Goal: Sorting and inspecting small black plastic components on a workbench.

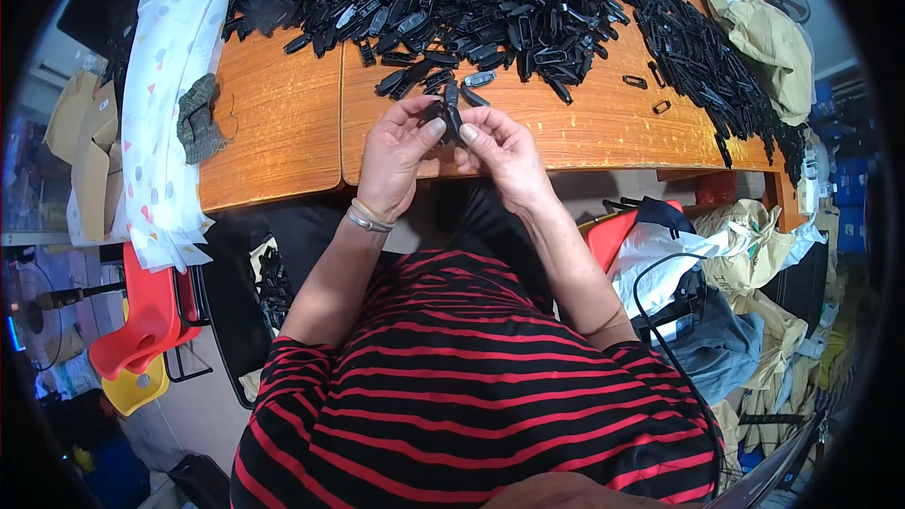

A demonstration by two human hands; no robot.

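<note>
The person's left hand [396, 155] and right hand [504, 155] meet just above the near edge of the wooden table [283, 132], and between them sits a small black plastic piece [449, 118]. The piece stands roughly upright in the gap between the two hands, held from both sides: the left thumb and forefinger close on its left flank, the right thumb and forefinger on its right. The fingertips of each hand are drawn together in a pinch rather than spread, and the remaining fingers curl in behind (how far they touch the piece cannot be told at this size). Two bangles [366, 219] circle the left wrist.

Just beyond the fingertips, across the far half of the table, lies a large heap of black plastic pieces [452, 0], with a tidier row of black pieces [712, 66] curving along the right side. A few loose ones lie near the held piece. A patterned white sheet [165, 113] hangs over the table's left end, with a bunched green glove [200, 118] lying beside it.
</note>
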